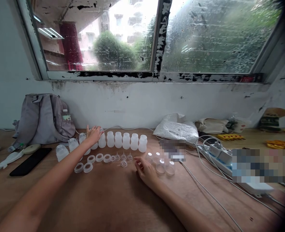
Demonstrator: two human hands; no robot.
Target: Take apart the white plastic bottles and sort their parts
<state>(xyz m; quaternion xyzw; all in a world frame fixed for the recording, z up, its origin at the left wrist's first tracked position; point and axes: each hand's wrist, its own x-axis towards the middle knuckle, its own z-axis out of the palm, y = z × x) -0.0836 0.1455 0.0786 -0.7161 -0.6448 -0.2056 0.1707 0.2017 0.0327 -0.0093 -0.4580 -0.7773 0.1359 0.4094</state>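
The left hand (94,133) is at the back row of translucent bottles (118,140), its fingers over the top of one bottle and partly spread. Whether they pinch it cannot be told, as the hand covers the contact. The right hand (146,170) lies low over the counter (113,196), palm down, fingers loosely curved and apart, with nothing seen in its grasp.

Bottles stand on both sides of the left hand: a close, upright line to its right, and several more to its left, partly hidden by the forearm. Nearer the person than the left hand, clear rings (87,167) lie flat in a loose group. Clear teat-shaped pieces (124,163) sit between these rings and the right hand, their narrow tips upward. Just beyond and to the right of the right hand are clear round covers (170,169) — small white spots show at their edges.

Farther left of the left hand are a grey backpack (40,119) against the wall and a black phone (31,161). Behind and right of the right hand lies a silvery bag (177,129); well to its right, a white power strip (251,185) carries plugs and cables.
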